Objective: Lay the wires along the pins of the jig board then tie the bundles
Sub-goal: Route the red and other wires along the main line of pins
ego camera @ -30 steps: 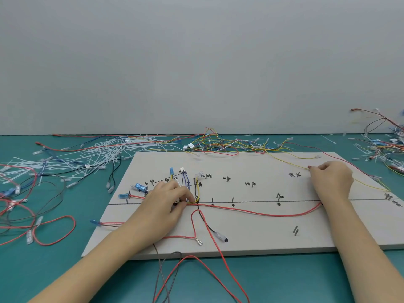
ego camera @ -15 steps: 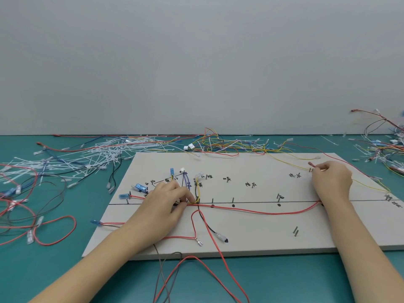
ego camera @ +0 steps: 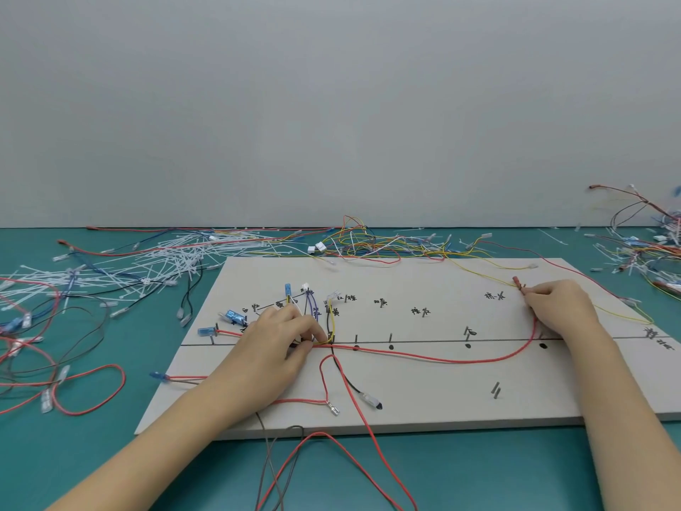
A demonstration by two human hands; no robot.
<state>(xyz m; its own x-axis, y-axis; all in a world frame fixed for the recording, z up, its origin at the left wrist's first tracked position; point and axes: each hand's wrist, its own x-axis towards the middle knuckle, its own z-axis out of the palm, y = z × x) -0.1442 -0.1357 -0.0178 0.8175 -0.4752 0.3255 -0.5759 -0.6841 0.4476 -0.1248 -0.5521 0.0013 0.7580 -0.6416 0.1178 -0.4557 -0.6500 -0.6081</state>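
Observation:
A pale jig board (ego camera: 423,407) lies on the teal table, marked with a long black line, small pins and handwritten labels. My left hand (ego camera: 274,344) pinches a bundle of red, yellow and black wires against the line near a pin (ego camera: 331,339). A long red wire (ego camera: 442,359) sags from that pinch across the board to my right hand (ego camera: 560,307), which pinches the wire's end by its red terminal (ego camera: 519,282). Blue connectors (ego camera: 236,318) and short wires fan out at the board's left side.
A heap of white cable ties (ego camera: 154,263) and loose wires covers the table at the left. Tangled yellow and red wires (ego camera: 361,245) lie behind the board, more at the far right (ego camera: 645,248). Red and grey wires (ego camera: 317,470) hang over the board's front edge.
My right hand has drawn the red wire's end slightly up and left, so the wire's sag along the line has lessened. My left hand has stayed put.

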